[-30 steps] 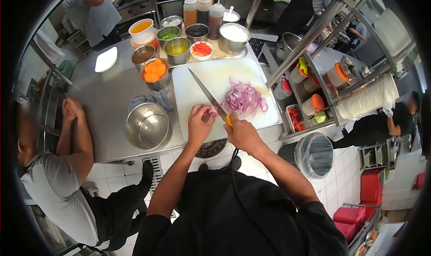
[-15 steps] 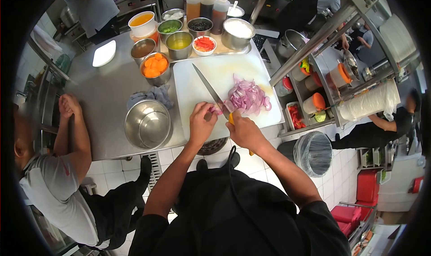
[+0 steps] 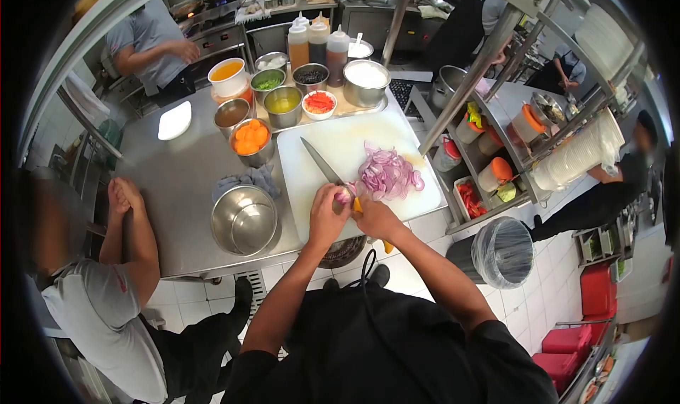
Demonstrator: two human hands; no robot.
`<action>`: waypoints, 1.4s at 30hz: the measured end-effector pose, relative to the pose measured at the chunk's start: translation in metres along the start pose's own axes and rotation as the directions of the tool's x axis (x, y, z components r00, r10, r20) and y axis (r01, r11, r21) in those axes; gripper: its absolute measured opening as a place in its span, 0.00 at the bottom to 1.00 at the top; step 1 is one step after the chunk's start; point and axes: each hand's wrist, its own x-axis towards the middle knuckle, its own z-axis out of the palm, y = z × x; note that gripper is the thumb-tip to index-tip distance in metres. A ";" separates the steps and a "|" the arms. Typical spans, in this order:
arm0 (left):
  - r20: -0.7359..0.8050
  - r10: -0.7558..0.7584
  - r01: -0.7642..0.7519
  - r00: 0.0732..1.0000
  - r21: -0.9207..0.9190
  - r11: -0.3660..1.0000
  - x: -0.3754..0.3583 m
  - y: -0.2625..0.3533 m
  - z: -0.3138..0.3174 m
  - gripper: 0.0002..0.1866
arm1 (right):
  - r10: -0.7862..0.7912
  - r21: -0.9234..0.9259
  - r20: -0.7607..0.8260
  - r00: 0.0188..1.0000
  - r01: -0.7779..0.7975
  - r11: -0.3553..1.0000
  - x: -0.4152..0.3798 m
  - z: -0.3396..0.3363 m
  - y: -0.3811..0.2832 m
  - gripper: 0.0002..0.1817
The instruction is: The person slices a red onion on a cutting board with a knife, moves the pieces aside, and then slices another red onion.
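My right hand is wrapped round the yellow handle of a chef's knife, its blade slanting to the far left over a white cutting board. Close against the blade, my left hand pinches a small piece of red onion. A loose heap of sliced red onion lies on the board just beyond my right hand. The fingertips of both hands are partly hidden from above.
A steel bowl and a grey cloth sit left of the board. Behind stand a pot of carrots, a bowl of red pepper strips and squeeze bottles. A co-worker's clasped hands rest at the left; a lined bin stands right.
My view has tilted up and shifted, so the table sits differently in it. Both hands stay at the knife and onion. The co-worker at the back left has lowered an arm forward.
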 end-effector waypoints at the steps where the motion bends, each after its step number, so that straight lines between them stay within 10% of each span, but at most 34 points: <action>1: 0.014 -0.032 0.033 0.999 -0.063 0.997 0.001 -0.004 0.002 0.20 | 0.012 0.075 0.023 1.000 -0.014 0.997 0.000 -0.003 0.002 0.23; 6: -0.078 -0.112 0.107 0.991 -0.071 0.992 0.012 -0.015 -0.011 0.19 | -0.021 0.298 -0.050 0.999 0.035 0.954 -0.011 -0.013 0.006 0.19; 13: -0.030 0.103 -0.079 0.994 0.440 0.894 0.030 -0.022 -0.015 0.21 | 0.183 0.500 -0.049 0.982 -0.135 0.856 -0.021 -0.044 0.019 0.17; 22: 0.336 -0.273 0.273 0.901 0.048 0.961 0.042 0.010 0.030 0.16 | 0.277 0.544 -0.019 0.961 -0.223 0.809 -0.039 -0.049 0.037 0.19; 28: 0.101 0.160 -0.178 0.982 0.200 0.963 0.019 0.006 -0.003 0.12 | 0.243 0.488 0.011 0.970 -0.217 0.845 -0.051 -0.040 0.020 0.18; 42: 0.139 0.052 -0.053 0.989 0.003 0.999 -0.008 0.000 -0.019 0.18 | 0.176 0.217 -0.112 0.978 -0.149 0.965 -0.047 -0.016 0.037 0.17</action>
